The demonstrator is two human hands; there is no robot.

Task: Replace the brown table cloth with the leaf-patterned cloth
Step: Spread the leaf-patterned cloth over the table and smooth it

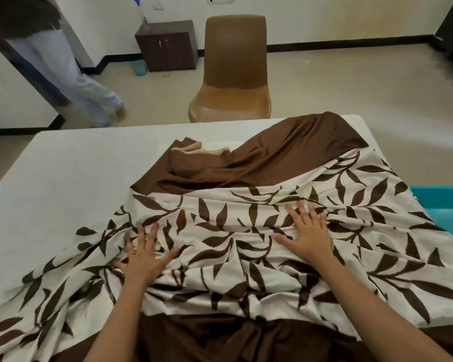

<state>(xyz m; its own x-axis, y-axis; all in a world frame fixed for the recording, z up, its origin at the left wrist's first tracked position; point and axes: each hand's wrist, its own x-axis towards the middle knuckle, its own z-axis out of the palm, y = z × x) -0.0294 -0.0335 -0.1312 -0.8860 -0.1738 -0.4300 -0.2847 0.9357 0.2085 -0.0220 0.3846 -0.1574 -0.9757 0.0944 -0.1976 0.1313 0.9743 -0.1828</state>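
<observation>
While the leaf cloth (246,244) lies rumpled over the brown cloth (272,158) on the white counter (76,165), your left hand (144,254) and right hand (309,231) press it with fingers spread flat.

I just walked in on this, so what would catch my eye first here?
Two hands, left hand and right hand, press flat with spread fingers on a rumpled leaf-patterned cloth across the white table. Behind it lies a bunched brown cloth, with a brown chair beyond the far edge.
</observation>
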